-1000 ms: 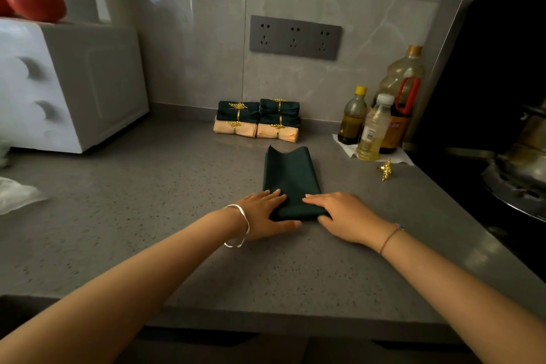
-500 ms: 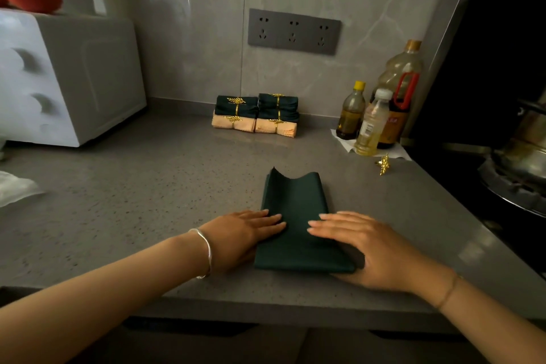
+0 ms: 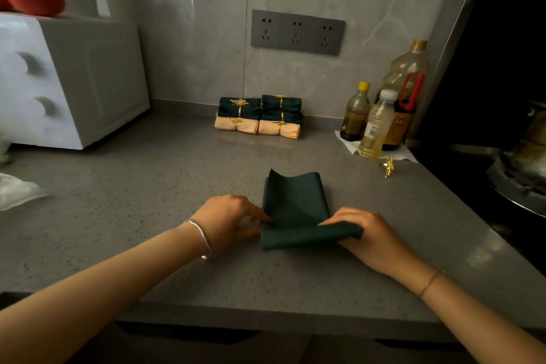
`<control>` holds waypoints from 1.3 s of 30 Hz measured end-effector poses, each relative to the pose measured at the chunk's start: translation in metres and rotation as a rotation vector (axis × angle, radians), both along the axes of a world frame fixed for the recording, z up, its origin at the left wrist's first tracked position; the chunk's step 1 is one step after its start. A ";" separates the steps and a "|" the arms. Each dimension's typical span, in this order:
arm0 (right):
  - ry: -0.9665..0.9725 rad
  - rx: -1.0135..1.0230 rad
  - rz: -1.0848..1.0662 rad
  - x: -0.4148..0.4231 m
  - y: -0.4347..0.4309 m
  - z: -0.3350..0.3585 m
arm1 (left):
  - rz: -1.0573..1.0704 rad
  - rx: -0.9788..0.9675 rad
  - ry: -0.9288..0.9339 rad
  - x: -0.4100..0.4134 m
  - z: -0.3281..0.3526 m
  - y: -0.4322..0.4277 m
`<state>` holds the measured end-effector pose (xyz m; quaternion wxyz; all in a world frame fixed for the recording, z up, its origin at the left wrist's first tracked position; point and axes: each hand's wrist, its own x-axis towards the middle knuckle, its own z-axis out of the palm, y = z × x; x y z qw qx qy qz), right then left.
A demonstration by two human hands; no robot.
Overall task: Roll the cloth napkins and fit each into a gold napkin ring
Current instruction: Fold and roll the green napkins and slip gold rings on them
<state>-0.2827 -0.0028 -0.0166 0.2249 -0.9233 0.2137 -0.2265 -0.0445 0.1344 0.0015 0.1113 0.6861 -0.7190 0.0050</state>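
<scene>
the dark green napkin (image 3: 295,204) lies near the front edge of the counter (image 3: 147,216), about midway along it, folded into a long strip that runs toward the back wall, with its near end turned up and over into the first fold of a roll. the left hand (image 3: 233,220) has its fingers curled and pinches the left end of that turned-over band; the right hand (image 3: 370,235) curls its fingers round the right end. the step in hand looks like the very start of rolling. the next move, as i judge it, calls for both hands to walk the roll evenly toward the strip's far end, keeping it tight and its sides square, then for one hand to hold it closed while the other fetches the gold napkin ring (image 3: 389,166), which sits well apart toward the right edge, just in front of the oil bottles (image 3: 376,127). a stack of ringed rolls (image 3: 260,118) against the back edge suggests most of the napkins are done
</scene>
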 end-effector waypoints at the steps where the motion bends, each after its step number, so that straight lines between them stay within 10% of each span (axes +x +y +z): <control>1: -0.007 0.075 -0.061 0.003 0.002 0.003 | 0.008 -0.039 0.059 0.002 0.000 -0.002; 15: -0.006 0.539 -0.391 0.043 -0.026 0.011 | 0.288 0.324 0.505 0.022 0.005 -0.060; 25: 0.101 0.587 -0.368 0.046 -0.036 0.012 | 0.225 0.146 0.611 0.026 0.001 -0.113; 34: 0.088 0.533 -0.388 0.048 -0.042 0.010 | 0.232 0.103 0.749 0.035 -0.006 -0.117; 39: 0.087 0.035 -0.375 0.053 -0.033 0.011 | 0.279 0.087 0.752 0.033 -0.007 -0.120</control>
